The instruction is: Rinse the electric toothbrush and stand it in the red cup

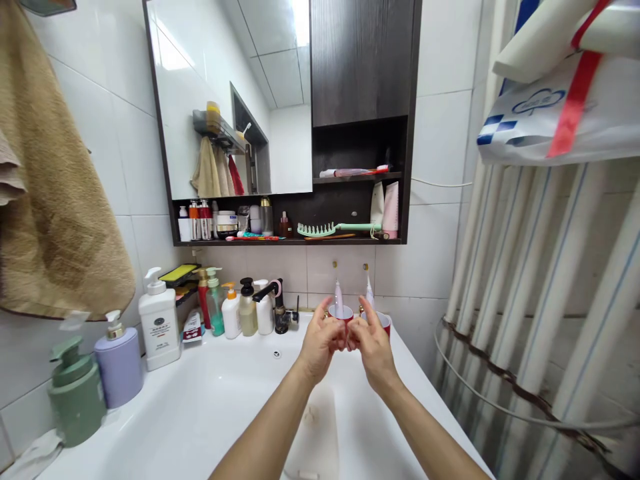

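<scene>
Over the white sink, my left hand and my right hand meet side by side. One finger of each hand points upward, apart from the others, which are bent inward and touch or nearly touch between the hands. I see nothing held in either. Just behind them on the sink's back ledge stand two red-and-white cups, partly covered by my hands. A pale pink electric toothbrush stands upright at the left cup and a whitish toothbrush at the right one. A pale, blurry rectangular object lies in the basin below.
The black faucet is left of my hands, beside several pump bottles. A mirror cabinet hangs above, with a green hairbrush on its shelf. White radiator pipes stand right; a brown towel hangs left.
</scene>
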`<state>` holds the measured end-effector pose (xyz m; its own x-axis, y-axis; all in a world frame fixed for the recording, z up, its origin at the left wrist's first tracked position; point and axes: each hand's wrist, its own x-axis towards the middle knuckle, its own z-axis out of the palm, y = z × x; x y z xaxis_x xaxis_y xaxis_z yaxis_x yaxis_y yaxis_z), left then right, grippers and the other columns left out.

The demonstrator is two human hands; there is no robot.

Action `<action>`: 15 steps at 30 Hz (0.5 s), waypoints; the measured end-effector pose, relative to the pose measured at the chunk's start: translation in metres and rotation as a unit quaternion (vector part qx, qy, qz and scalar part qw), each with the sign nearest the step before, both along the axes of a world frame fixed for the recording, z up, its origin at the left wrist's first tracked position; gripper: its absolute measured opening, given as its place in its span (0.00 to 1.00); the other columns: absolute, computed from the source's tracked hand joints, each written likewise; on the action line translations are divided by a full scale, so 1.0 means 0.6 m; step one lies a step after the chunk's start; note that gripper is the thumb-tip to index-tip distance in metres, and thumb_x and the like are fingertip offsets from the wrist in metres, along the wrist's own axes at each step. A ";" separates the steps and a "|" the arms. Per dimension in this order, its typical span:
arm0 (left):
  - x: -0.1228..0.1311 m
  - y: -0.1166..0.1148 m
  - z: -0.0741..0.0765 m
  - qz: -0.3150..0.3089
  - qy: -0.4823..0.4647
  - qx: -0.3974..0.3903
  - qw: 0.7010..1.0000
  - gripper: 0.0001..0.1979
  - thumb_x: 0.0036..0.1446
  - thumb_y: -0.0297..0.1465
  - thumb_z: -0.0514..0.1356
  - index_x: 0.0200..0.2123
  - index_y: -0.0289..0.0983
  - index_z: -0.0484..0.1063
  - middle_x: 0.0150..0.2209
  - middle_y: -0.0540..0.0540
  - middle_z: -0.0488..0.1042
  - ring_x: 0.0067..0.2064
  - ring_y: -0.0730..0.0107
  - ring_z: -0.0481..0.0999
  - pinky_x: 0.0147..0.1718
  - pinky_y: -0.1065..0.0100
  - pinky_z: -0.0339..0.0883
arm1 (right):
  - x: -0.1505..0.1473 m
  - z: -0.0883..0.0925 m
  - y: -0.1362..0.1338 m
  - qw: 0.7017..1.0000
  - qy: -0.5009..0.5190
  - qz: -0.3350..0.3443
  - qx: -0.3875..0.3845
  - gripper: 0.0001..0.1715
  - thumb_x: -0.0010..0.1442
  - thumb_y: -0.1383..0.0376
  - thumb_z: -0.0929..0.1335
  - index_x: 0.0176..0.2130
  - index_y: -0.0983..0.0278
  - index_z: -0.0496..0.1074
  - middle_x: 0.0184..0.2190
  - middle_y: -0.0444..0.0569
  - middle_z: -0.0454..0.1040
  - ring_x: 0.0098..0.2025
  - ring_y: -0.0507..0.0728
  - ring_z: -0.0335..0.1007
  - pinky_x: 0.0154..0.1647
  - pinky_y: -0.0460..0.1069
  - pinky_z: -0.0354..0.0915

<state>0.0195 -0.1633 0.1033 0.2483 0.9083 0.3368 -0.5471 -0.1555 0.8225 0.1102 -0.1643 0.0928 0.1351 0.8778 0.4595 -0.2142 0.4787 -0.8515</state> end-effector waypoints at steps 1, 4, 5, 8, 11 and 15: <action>-0.002 0.002 -0.003 0.001 0.000 -0.021 1.000 0.19 0.39 0.39 0.55 0.34 0.34 0.62 0.12 0.56 0.59 0.14 0.83 0.56 0.15 0.76 0.46 | 0.002 0.000 0.000 1.000 0.006 -0.011 -0.015 0.17 0.48 0.62 0.59 0.40 0.62 0.58 0.13 0.35 0.55 0.14 0.45 0.51 0.16 0.42 0.54; -0.010 0.008 -0.007 -0.026 0.016 -0.083 0.996 0.25 0.42 0.50 0.43 0.12 0.33 0.57 0.06 0.54 0.54 0.10 0.84 0.49 0.11 0.76 0.37 | 0.008 0.002 0.001 0.999 -0.006 -0.027 -0.044 0.22 0.49 0.53 0.54 0.15 0.64 0.56 0.10 0.37 0.53 0.11 0.44 0.47 0.12 0.42 0.50; -0.011 0.010 -0.007 -0.039 0.024 -0.093 0.995 0.27 0.42 0.52 0.40 0.10 0.34 0.55 0.05 0.53 0.52 0.09 0.84 0.48 0.11 0.76 0.35 | 0.008 0.002 0.002 0.998 -0.019 -0.031 -0.049 0.25 0.49 0.51 0.52 0.12 0.64 0.52 0.10 0.36 0.51 0.10 0.44 0.45 0.11 0.42 0.48; -0.010 0.012 -0.005 -0.057 0.048 -0.099 0.992 0.30 0.41 0.53 0.34 0.08 0.35 0.53 0.04 0.53 0.50 0.08 0.84 0.46 0.11 0.76 0.33 | 0.006 0.001 0.009 0.994 -0.072 -0.056 -0.066 0.28 0.49 0.48 0.49 0.10 0.63 0.46 0.08 0.36 0.47 0.09 0.44 0.43 0.10 0.42 0.47; -0.006 0.016 -0.012 -0.052 0.074 -0.115 0.989 0.30 0.40 0.54 0.34 0.08 0.35 0.53 0.04 0.53 0.50 0.08 0.84 0.46 0.11 0.76 0.33 | 0.010 -0.007 0.033 0.979 -0.151 -0.109 -0.078 0.27 0.49 0.48 0.48 0.10 0.62 0.45 0.07 0.37 0.46 0.10 0.45 0.45 0.12 0.43 0.48; -0.007 0.025 -0.047 -0.019 0.106 -0.157 0.982 0.30 0.39 0.55 0.36 0.09 0.34 0.54 0.05 0.54 0.50 0.09 0.84 0.47 0.12 0.76 0.33 | 0.048 -0.029 0.090 0.927 -0.279 -0.235 -0.090 0.21 0.47 0.54 0.57 0.12 0.63 0.55 0.15 0.43 0.59 0.23 0.52 0.59 0.24 0.47 0.54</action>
<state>0.0150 -0.1480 0.0748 0.3180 0.9478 -0.0224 -0.3582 0.1420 0.9228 0.1387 -0.1104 0.0756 0.3068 0.8514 0.4255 0.4793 0.2480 -0.8419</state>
